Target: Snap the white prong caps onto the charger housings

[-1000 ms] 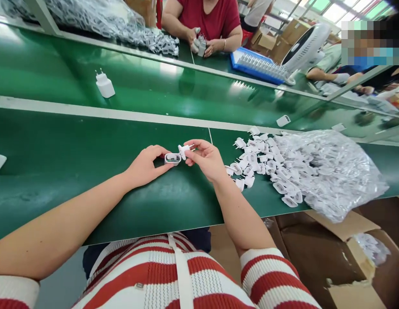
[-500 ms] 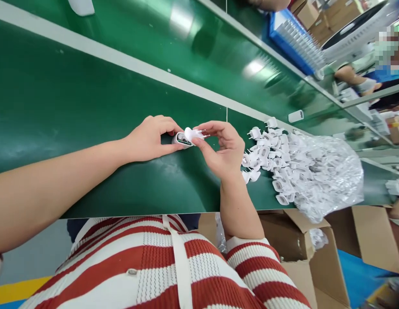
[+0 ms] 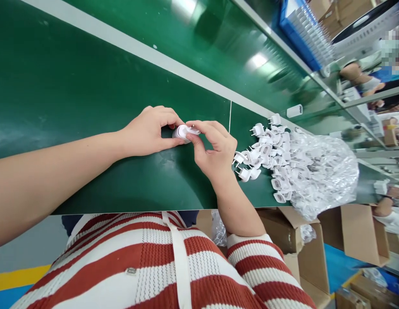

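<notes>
My left hand (image 3: 157, 131) is closed around a white charger housing (image 3: 179, 132), gripping it between thumb and fingers just above the green bench. From the other side my right hand (image 3: 215, 146) pinches a white plug cap (image 3: 190, 131) with metal pins pointing right. The cap sits against the housing's open end, covering it; whether it is fully seated I cannot tell. To the right of my right hand lies a loose pile of similar white plug caps (image 3: 266, 150), some with pins showing.
A clear plastic bag (image 3: 342, 167) full of plug caps lies on the green bench (image 3: 89, 77). One white housing (image 3: 294, 111) lies beyond the pile. A blue tray (image 3: 299, 36) holds rows of white parts. Cardboard boxes (image 3: 360, 231) stand below the bench edge. Other people work at the right.
My right hand has moved left, bringing the plug cap onto the housing's open end. The circuit board visible inside earlier is now covered. The view has shifted slightly.
</notes>
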Demonstrator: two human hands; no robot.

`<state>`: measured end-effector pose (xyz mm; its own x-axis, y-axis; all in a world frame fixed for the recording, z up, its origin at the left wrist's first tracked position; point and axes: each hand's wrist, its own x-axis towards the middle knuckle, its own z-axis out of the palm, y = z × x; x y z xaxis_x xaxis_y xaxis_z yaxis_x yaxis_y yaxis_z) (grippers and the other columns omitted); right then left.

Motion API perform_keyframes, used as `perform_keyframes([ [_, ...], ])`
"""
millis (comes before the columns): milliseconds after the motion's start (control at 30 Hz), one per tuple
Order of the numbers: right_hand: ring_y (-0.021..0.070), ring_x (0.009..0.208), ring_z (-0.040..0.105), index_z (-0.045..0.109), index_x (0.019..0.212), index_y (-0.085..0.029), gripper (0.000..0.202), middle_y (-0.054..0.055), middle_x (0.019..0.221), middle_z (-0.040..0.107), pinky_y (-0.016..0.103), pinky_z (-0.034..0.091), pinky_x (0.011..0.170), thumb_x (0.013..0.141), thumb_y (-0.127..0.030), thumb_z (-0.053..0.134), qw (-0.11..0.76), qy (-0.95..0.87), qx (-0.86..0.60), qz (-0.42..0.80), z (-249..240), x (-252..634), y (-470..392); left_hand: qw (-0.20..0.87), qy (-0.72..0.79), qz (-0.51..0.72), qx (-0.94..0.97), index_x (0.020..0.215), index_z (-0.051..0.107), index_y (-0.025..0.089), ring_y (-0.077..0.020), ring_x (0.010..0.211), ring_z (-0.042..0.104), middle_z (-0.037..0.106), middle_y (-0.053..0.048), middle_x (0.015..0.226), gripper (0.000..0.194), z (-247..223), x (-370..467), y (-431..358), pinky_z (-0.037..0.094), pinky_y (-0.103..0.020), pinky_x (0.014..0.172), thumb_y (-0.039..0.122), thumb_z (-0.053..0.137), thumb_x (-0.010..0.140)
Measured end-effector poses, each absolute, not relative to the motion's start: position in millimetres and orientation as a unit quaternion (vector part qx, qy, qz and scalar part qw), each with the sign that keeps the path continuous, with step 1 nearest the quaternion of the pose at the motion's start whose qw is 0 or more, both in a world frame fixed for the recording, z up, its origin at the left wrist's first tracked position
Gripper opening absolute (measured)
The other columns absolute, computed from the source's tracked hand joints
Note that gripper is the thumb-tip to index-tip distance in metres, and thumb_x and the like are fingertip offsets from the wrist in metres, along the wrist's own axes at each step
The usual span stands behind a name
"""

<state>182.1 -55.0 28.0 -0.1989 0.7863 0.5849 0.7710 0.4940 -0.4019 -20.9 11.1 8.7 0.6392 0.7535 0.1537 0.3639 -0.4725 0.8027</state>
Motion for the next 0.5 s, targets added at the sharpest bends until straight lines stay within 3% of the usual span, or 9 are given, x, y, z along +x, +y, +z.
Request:
perform_keyframes([
  [167, 0.0183, 0.089, 0.078, 0.079, 0.108, -0.026, 0.02, 0.003, 0.099, 0.083, 0.03, 0.063, 0.082, 0.103, -0.015, 0.063, 0.389, -0.773, -0.501, -0.026, 25.9, 180.7, -55.7, 0.393, 0.333, 0.269, 0.814, 0.106, 0.078, 0.024, -0.0284, 0.109, 0.068, 0.077, -0.005, 0.111, 0.04, 7.6, -20.3, 11.6, 0.044, -0.046, 0.107, 0.059, 0.068, 0.091],
  [300, 0.0192, 0.089, 0.079, 0.078, 0.109, -0.027, 0.02, 0.002, 0.1, 0.084, 0.038, 0.065, 0.099, 0.103, -0.016, 0.063, 0.402, -0.784, -0.473, -0.005, 24.9, 185.1, -53.2, 0.395, 0.334, 0.272, 0.811, 0.105, 0.078, 0.024, -0.028, 0.108, 0.068, 0.077, -0.005, 0.11, 0.036, 6.4, -20.2, 11.3, 0.044, -0.046, 0.107, 0.057, 0.07, 0.092],
  [500, 0.0234, 0.092, 0.08, 0.077, 0.11, -0.03, 0.017, 0.002, 0.101, 0.085, 0.044, 0.066, 0.099, 0.103, -0.023, 0.063, 0.381, -0.777, -0.501, -0.012, 28.0, 187.3, -55.9, 0.396, 0.338, 0.276, 0.808, 0.104, 0.077, 0.024, -0.0286, 0.106, 0.069, 0.078, -0.005, 0.111, 0.034, 3.9, -19.6, 10.3, 0.044, -0.048, 0.106, 0.055, 0.069, 0.091],
])
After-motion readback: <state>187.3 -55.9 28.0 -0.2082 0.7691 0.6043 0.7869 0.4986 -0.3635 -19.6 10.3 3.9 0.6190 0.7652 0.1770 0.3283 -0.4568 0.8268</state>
